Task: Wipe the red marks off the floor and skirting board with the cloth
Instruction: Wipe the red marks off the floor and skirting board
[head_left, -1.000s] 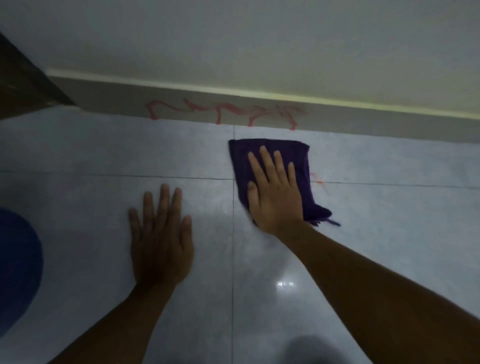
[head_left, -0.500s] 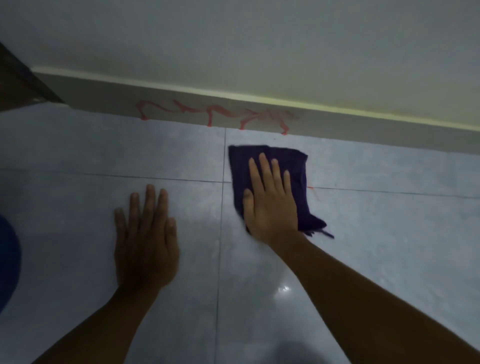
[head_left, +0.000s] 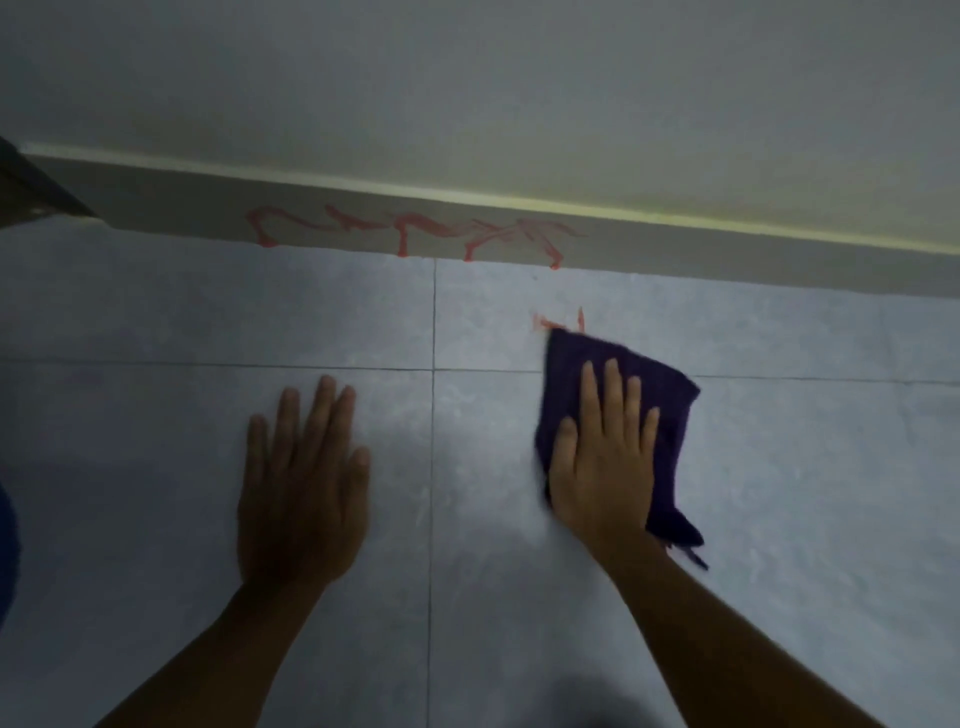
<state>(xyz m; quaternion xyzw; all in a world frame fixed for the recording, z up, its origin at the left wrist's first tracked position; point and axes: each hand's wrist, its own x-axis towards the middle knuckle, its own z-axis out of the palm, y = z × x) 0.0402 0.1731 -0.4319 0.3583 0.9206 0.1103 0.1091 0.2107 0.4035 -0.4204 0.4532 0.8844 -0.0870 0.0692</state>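
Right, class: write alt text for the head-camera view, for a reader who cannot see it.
A person's right hand presses a dark purple cloth flat on a pale tiled floor, just below a small red mark. The left hand rests flat on the tiles, and red scribbles run along the skirting board above.

The floor (head_left: 156, 322) is pale grey tile, its grout lines crossing just left of frame centre. Directly on it, right of centre, lies a dark purple cloth (head_left: 660, 410), pressed flat under the right hand (head_left: 602, 467). A small red mark (head_left: 545, 322) shows at the cloth's upper corner. The left hand (head_left: 301, 499) rests palm-down on the lower-left tile, fingers (head_left: 317, 410) together.
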